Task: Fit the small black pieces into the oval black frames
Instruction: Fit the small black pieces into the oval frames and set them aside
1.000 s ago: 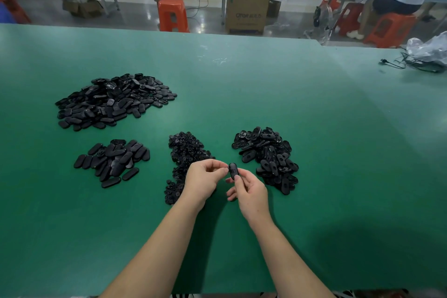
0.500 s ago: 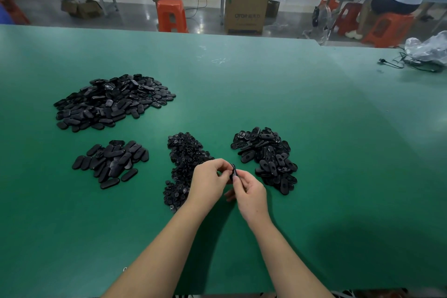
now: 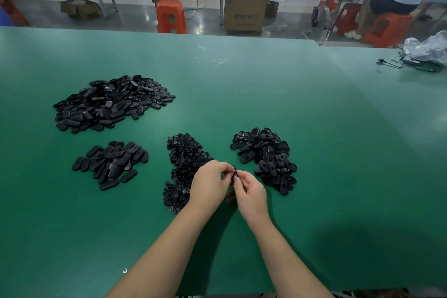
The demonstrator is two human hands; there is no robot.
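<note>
My left hand (image 3: 211, 182) and my right hand (image 3: 249, 192) meet over the green table and pinch one oval black frame (image 3: 234, 172) between their fingertips; the frame is seen edge-on and mostly hidden by the fingers. A heap of small black pieces (image 3: 185, 164) lies just left of my hands, partly under my left hand. A pile of open oval frames (image 3: 266, 156) lies to the right of my hands. Whether a small piece sits in the held frame cannot be seen.
Two piles of closed black ovals lie to the left: a large one (image 3: 111, 103) farther back and a smaller one (image 3: 111, 162) nearer. A cable and plastic bag (image 3: 425, 55) sit at the far right. Stools, boxes and a seated person are beyond the table (image 3: 242, 92).
The frame, shown flat-on in my right fingers a second ago, has turned edge-on. My left fingers have closed onto it and both hands now pinch it together.
</note>
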